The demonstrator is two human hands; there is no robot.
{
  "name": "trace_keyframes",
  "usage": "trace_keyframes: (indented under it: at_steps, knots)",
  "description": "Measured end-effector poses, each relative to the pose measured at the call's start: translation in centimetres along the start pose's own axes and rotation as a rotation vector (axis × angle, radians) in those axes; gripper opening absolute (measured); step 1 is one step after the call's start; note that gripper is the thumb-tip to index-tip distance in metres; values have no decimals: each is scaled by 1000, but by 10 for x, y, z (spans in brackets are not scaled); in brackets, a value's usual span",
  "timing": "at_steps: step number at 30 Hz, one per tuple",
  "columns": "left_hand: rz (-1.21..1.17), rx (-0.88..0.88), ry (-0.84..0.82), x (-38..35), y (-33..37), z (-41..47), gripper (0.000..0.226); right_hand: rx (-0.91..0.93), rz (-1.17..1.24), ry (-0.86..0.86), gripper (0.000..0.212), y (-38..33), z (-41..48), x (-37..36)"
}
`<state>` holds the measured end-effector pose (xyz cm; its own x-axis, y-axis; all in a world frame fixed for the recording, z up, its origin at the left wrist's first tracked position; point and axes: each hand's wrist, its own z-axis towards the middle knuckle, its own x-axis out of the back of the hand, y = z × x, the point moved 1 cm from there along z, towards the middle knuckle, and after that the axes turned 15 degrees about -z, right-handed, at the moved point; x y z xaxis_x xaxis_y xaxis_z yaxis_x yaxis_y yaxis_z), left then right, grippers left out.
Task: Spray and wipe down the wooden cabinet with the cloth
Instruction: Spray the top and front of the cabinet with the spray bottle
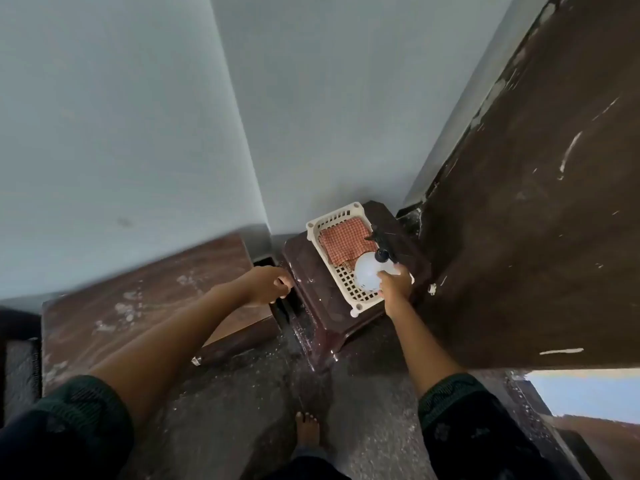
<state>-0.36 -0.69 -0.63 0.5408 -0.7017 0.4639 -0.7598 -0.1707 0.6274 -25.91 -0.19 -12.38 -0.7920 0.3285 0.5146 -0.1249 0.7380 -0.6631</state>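
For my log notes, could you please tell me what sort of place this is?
Probably a home room's corner: pale painted walls, a worn wooden cabinet, a dark stool bearing a basket.

A cream plastic basket (347, 283) with a latticed bottom stands on a dark brown plastic stool (309, 271), which is pushed into the corner where two pale grey-blue walls (346, 116) meet. Just left of the stool lies a low brown wooden top (156, 289) marked with pale smudges. Below both spreads a dark speckled floor (242, 393), dusted with light specks near the stool's foot.
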Motion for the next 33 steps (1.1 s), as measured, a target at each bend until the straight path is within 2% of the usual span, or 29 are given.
trace_keyframes:
  at_steps: [6,12,18,21,23,26,29,33]
  knots:
    - [-13,26,24,6,7,15,30,-31,-106,25,60,-14,13,-10]
    - [-39,16,49,10,-3,15,28,13,-72,12,50,-21,18,-15]
    - [-49,11,118,23,-16,7,30,261,-88,40,40,-52,-3,-16]
    - [-115,-32,219,29,-20,1,38,508,-194,118,34,-81,-35,-12]
    - [-200,-78,304,31,-19,-4,48,652,-174,132,29,-102,-66,-10]
    - [-354,-131,364,38,-20,-19,66,752,-75,12,21,-128,-116,-23]
    - [-470,-170,369,48,-32,-42,92,750,-12,-108,21,-141,-161,-45]
    - [-595,-242,357,57,-61,-84,86,782,56,-272,20,-142,-224,-77]
